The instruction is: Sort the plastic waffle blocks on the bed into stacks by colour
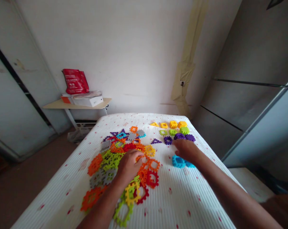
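My left hand (130, 163) is over a heaped pile of plastic interlocking tiles, its thumb and index finger apart near an orange tile (154, 165) and a yellow tile (149, 150). Nothing shows between those fingers. On the right, my right hand (185, 148) reaches in beside a purple stack (179, 136) of tiles and a solid purple tile (190, 137). Its fingertips point down and are mostly hidden, so I cannot make out a hold. Blue square tiles (178, 161) lie just below that hand, partly covered by the wrist.
Sorted rows lie at the bed's far right: yellow tiles (173, 124), green tiles (173, 132), and a purple triangle (156, 141) with a purple frame (168, 140). White ribbed bedding (172, 203) lies underneath. A side table (77, 106) at the left holds a red bag (74, 81) and a white box (90, 101).
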The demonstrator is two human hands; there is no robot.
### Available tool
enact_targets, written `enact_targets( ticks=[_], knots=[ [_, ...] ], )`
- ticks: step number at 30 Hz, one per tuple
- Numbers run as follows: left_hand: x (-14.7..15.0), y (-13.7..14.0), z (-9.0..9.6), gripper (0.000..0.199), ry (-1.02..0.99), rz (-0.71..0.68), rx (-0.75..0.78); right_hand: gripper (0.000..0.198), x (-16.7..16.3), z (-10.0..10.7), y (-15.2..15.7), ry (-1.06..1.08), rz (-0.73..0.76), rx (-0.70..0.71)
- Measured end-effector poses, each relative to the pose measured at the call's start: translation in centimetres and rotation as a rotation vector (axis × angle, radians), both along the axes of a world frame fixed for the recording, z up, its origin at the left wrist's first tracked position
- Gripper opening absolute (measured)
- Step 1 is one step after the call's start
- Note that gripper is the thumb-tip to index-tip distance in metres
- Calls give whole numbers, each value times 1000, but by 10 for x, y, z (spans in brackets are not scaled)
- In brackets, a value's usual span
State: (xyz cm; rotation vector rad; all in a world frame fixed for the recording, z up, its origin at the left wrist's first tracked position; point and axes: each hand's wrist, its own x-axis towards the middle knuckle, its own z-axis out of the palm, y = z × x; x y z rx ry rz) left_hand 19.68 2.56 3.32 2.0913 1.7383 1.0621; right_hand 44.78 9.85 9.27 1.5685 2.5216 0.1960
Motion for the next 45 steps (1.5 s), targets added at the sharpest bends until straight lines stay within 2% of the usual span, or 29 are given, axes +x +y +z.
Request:
enact_targets(
  ticks=[3,5,9,13,17,22,28,33,36,40,45],
  knots=[
    [13,18,11,22,311,-77,-47,18,-26,-21,-30,116,122,17],
    [20,32,12,21,406,-80,-83,17,-40,-43,-46,167,156,6],
    [27,55,3,25,447,-44,-145,21,-52,-80,-57,219,176,3],
    [29,67,-8,26,439,-25,-192,19,-50,-97,-53,275,198,66],
    [28,70,-12,23,406,-23,-179,18,-49,-103,-50,298,193,89],
    [19,63,-5,31,338,-12,-89,19,-48,-102,-51,320,203,83],
    [1,34,-5,30,210,19,-7,14,-43,-95,-45,363,166,47],
    [-11,8,-15,22,-70,22,-9,20,-43,-88,-46,431,161,47],
    [-14,-1,-18,24,-123,5,-27,20,-48,-87,-49,585,222,152],
    [-11,-7,-16,31,-98,-78,-32,35,-56,-95,-52,731,404,323],
    [-6,-13,-11,32,-113,-159,-101,24,-60,-105,-54,760,570,371]
  ],
)
